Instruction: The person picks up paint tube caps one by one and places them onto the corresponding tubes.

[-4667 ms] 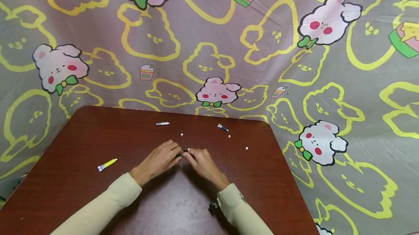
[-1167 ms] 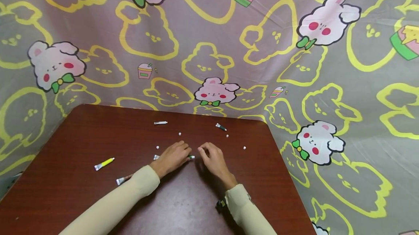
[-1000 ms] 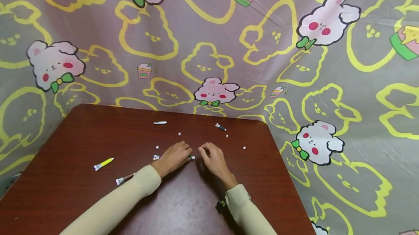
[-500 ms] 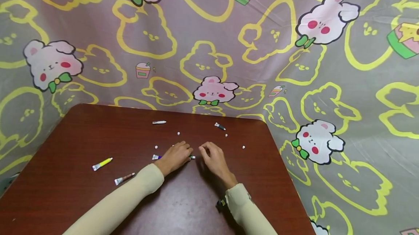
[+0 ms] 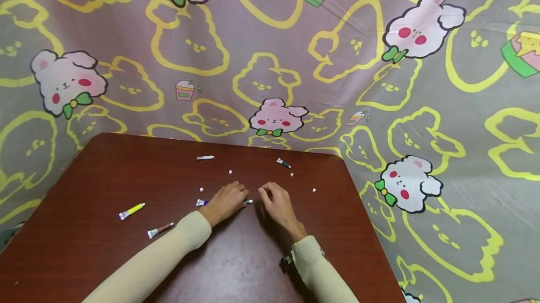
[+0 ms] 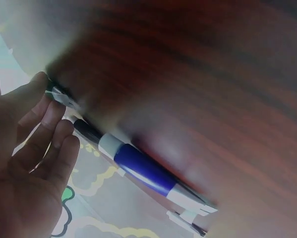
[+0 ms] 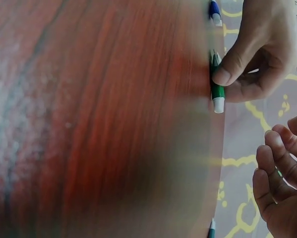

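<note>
My left hand [image 5: 225, 202] pinches a small green paint tube [image 7: 217, 92] with a white nozzle end, low over the brown table. The thumb presses along the tube's side in the right wrist view, and the nozzle points toward the right hand. A blue paint tube [image 6: 146, 168] lies just behind the left hand; in the head view that hand partly covers it. My right hand [image 5: 276, 204] rests a short way to the right of the green tube, its fingers loosely curled with nothing visible in them.
A yellow tube [image 5: 132, 211] and a brown tube [image 5: 160, 231] lie left of the left arm. Farther back are a white tube [image 5: 205, 157] and a dark tube [image 5: 284, 162]. Several small white caps, one at the right [image 5: 314, 190], are scattered about. Patterned cloth [image 5: 270, 78] hangs behind the table.
Earlier both hands met over a dark tube; they have since parted, the left holding the green tube. The blue and brown tubes have come into view. Over the last second the hands barely move.
</note>
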